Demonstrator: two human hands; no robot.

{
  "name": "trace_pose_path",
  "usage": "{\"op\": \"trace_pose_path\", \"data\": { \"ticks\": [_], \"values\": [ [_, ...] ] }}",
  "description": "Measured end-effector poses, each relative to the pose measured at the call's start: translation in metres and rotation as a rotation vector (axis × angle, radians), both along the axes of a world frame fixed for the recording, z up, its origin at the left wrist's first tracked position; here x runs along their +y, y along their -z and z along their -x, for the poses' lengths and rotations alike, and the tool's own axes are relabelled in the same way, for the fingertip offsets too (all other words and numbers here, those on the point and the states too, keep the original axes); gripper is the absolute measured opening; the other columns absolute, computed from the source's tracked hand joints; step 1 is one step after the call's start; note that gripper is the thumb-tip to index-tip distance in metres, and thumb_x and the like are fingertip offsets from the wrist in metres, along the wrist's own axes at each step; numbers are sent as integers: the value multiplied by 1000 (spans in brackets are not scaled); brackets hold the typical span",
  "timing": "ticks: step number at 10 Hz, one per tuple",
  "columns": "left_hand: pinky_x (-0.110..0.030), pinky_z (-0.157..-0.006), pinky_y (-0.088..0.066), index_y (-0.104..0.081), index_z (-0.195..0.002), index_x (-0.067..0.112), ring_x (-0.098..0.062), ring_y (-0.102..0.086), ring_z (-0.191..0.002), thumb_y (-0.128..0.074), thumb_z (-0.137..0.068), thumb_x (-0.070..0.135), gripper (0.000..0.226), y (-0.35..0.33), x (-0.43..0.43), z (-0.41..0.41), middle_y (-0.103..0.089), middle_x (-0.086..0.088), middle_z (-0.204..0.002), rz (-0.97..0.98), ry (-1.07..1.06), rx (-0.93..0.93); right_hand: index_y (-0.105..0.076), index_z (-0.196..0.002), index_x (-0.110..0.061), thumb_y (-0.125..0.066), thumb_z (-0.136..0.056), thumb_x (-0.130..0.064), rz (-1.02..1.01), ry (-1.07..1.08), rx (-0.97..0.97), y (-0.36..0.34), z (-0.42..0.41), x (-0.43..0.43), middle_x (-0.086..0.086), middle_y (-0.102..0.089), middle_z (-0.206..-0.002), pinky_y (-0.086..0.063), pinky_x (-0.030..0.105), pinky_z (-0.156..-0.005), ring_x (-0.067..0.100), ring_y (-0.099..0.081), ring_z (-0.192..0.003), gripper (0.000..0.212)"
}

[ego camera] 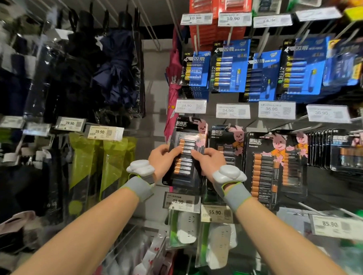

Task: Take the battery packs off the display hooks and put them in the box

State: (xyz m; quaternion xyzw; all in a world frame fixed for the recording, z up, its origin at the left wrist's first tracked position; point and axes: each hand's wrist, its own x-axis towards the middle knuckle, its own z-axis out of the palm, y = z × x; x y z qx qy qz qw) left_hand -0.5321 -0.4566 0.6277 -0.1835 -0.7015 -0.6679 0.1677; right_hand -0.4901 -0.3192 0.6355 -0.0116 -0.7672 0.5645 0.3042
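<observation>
Two hands hold one black battery pack (185, 168) between them. The left hand (162, 157) grips its left edge and the right hand (209, 161) its right edge, each with the thumb curled over the front and the other fingers out of sight behind. Right of the right hand hang three more fronts of black packs (275, 162), the nearest partly hidden by that hand. Above the hands hang five fronts of blue packs (229, 66), the rightmost blurred. One price tag (182, 201) sits just below the hands. The held pack's hook cannot be made out, and the thumbs cover too many of its batteries to count them. It stands upright, long axis vertical, printed top up, front toward the camera.
</observation>
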Motion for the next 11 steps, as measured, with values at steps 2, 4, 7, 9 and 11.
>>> {"op": "trace_pose_path", "data": {
  "ticks": [2, 4, 7, 9, 11],
  "values": [
    [-31, -81, -50, -61, -103, 10, -23, -65, -91, -70, -89, 34, 29, 4, 1, 10, -67, -4, -91, 8, -40, 13, -51, -85, -23, -74, -78, -38, -62, 118, -1, 1, 11, 1, 5, -65, -84, -55, 42, -78, 31, -65, -80, 29],
    [-36, -85, -50, -53, -90, 19, -21, -61, -87, -75, -83, 37, 30, 8, 3, 14, -60, -1, -88, 56, -128, 50, -51, -94, -19, -72, -81, -38, -146, 217, 9, 0, 4, 0, -1, -61, -85, -43, 26, -73, 22, -60, -84, 31],
    [-32, -72, -51, -50, -86, 23, -15, -56, -74, -74, -83, 42, 31, 12, 10, 9, -57, 2, -80, 108, -185, 76, -54, -112, -13, -76, -78, -35, -177, 262, 58, 2, 0, 9, -11, -49, -68, -45, 29, -77, 23, -62, -92, 47],
    [-17, -57, -35, -53, -96, 16, -7, -52, -70, -71, -84, 47, 37, 13, 11, -1, -54, 9, -79, 109, -243, 29, -52, -112, -13, -75, -79, -36, -133, 193, 23, 7, -6, 11, -1, -62, -81, -48, 34, -86, 26, -63, -97, 46],
    [-25, -78, -37, -53, -111, 8, -20, -54, -92, -74, -85, 32, 41, 24, 6, -29, -56, -3, -100, 164, -301, -8, -58, -109, -13, -68, -86, -30, -126, 167, -6, 21, -42, 18, -7, -57, -73, -44, 25, -78, 20, -59, -86, 30]
  ]
}}
